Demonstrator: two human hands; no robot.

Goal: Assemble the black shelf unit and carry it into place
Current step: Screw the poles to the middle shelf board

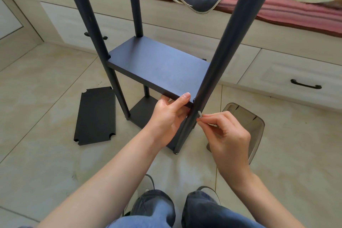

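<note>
The black shelf unit stands upright on the tiled floor, its dark poles rising out of view. Its middle shelf board [159,68] sits level between the poles, above a bottom board [143,112]. My left hand [169,112] grips the middle board's near right corner, thumb on top, fingers underneath. My right hand [224,131] pinches a small pale pin [199,114] and holds its tip against the near right pole [207,87], just below the board. A spare black board [96,114] with notched corners lies flat on the floor to the left.
A translucent grey bin [253,131] stands on the floor right of the shelf unit. Behind it runs a bed base with drawers [288,77], pink bedding and a dark cloth on top. My knees and shoes [148,201] are at the bottom edge.
</note>
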